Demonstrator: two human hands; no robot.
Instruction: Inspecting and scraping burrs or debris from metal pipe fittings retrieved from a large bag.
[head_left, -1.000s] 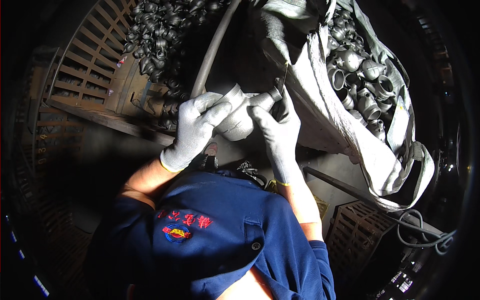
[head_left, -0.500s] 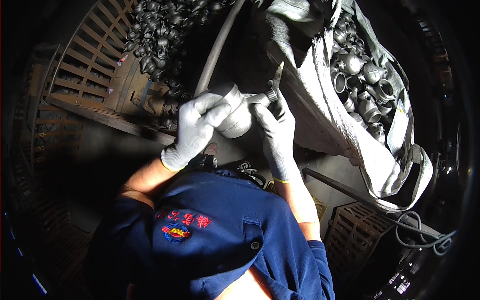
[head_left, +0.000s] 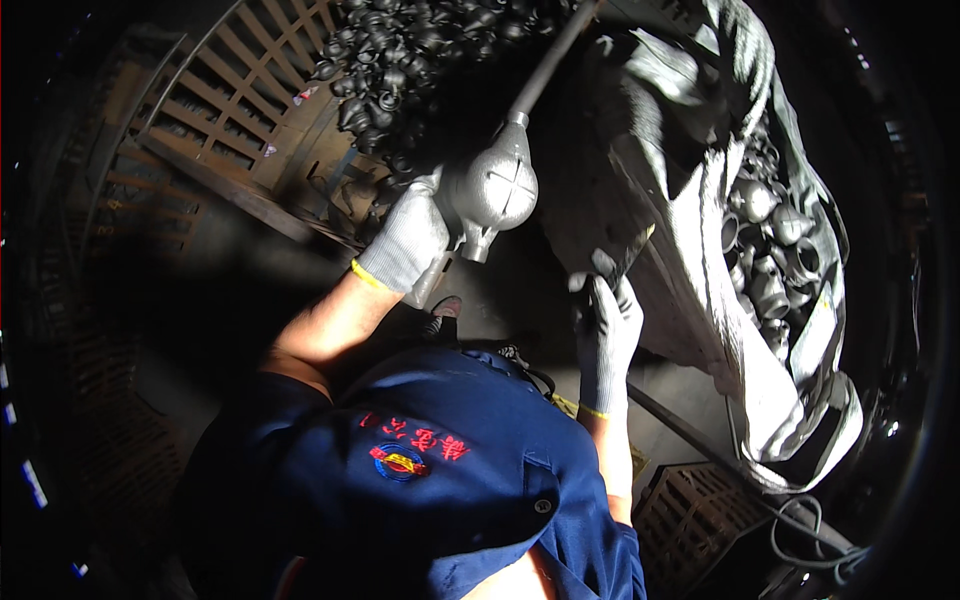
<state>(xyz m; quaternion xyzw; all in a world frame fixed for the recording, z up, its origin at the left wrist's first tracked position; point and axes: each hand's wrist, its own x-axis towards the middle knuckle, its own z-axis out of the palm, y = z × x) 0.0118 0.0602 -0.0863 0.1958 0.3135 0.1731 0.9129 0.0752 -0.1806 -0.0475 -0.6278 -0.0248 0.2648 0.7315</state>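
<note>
In my gloved left hand [head_left: 420,232] is a grey metal casting [head_left: 505,188], held up in front of me with my fingers closed behind it. Its round bulb carries a dark cross-shaped line, and a short stub points down from it. My gloved right hand [head_left: 608,318] is to the right and lower, apart from the casting. Its fingers are closed around a thin tool [head_left: 634,250] with a pale yellowish tip, pointing up and right. The tool's exact kind is unclear. Both gloves are light grey knit with yellow cuffs.
A large white woven sack [head_left: 690,290] stands open at the right, with several grey castings [head_left: 768,285] inside. More castings [head_left: 400,70] are heaped at the far left beside a slatted brown crate [head_left: 235,75]. A pole [head_left: 556,62] runs behind the held casting. Cable [head_left: 820,545] lies lower right.
The casting has been turned in my left hand, so its cross-marked bulb now shows. My right hand has drawn away from it, rightward and down, with the thin tool. The whole view has shifted.
</note>
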